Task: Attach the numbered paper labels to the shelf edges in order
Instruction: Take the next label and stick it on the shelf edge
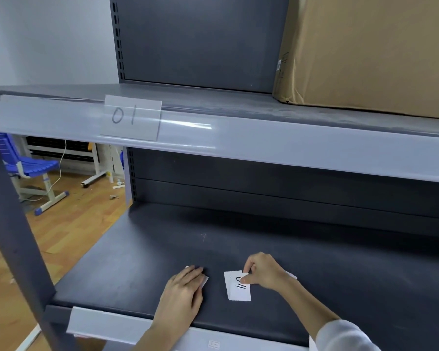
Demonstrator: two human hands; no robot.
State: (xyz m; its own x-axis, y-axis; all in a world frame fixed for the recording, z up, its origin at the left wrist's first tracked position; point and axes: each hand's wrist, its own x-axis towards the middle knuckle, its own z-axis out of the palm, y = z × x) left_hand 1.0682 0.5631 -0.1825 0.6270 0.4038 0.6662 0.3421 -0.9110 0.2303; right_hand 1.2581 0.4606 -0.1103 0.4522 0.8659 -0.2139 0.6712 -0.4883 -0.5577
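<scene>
The left hand [181,291] lay flat on a label [204,281]; at its three o'clock, the right hand [262,271] pinched the "04" label [237,287]. With "01" [131,117] mounted at eleven o'clock, grabbing "04" next risked breaking the order.

- One head-worn camera is looking forward and down from just in front of the lower shelf [238,239], close enough that both forearms are entering from the bottom edge
- It is sitting near the lower shelf's front lip, with the left hand [185,287] and right hand [262,272] low in the frame
- Above the lower shelf, the upper shelf edge [264,140] is crossing the frame at a slant, seen from slightly above
- Left of the lower shelf, the wide angle is taking in the wooden floor [69,224]
- No second view is sharing the scene
</scene>
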